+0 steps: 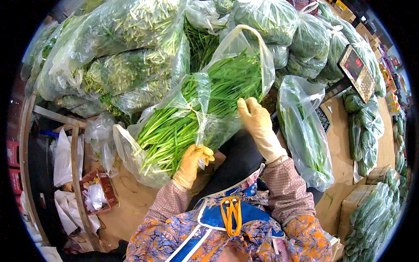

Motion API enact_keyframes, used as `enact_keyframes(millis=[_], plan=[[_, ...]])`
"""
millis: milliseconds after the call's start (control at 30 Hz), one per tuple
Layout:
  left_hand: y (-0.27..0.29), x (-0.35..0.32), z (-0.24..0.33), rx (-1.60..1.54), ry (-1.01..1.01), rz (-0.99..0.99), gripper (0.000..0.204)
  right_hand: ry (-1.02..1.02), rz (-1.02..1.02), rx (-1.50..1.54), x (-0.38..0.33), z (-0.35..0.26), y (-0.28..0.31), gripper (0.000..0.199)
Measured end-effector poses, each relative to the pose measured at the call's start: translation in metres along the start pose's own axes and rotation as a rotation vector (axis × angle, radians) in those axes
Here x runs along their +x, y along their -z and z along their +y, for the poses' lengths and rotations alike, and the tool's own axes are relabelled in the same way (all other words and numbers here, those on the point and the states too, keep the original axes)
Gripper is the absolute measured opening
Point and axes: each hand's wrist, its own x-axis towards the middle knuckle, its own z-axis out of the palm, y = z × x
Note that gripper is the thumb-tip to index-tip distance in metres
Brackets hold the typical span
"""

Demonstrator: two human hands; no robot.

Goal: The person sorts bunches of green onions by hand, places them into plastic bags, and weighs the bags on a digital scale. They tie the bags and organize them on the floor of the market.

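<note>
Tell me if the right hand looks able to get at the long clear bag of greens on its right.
Probably yes: the long clear bag lies close beside the right hand, nothing visibly covering its near side, though that hand is at the open bag.

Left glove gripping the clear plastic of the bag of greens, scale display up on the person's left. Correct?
Not quite: in the head view, the scale display is up on the person's right. The left glove does grip the clear plastic of the bag of greens.
</note>
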Motion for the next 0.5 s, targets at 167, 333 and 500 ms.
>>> enact_keyframes(millis=[167, 333, 500], plan=[[0.002, 0.009, 0.005, -0.055, 0.027, 0.087, 0.021, 0.316, -0.656, -0.406, -0.029, 0.011, -0.052, 0.035], [-0.007, 0.015, 0.015, 0.002, -0.109, 0.060, 0.038, 0.407, -0.381, -0.512, -0.010, 0.012, -0.101, 0.037], [-0.034, 0.013, 0.000, -0.151, 0.032, 0.122, 0.042, 0.322, -0.362, -0.554, 0.028, -0.007, -0.130, 0.026]])
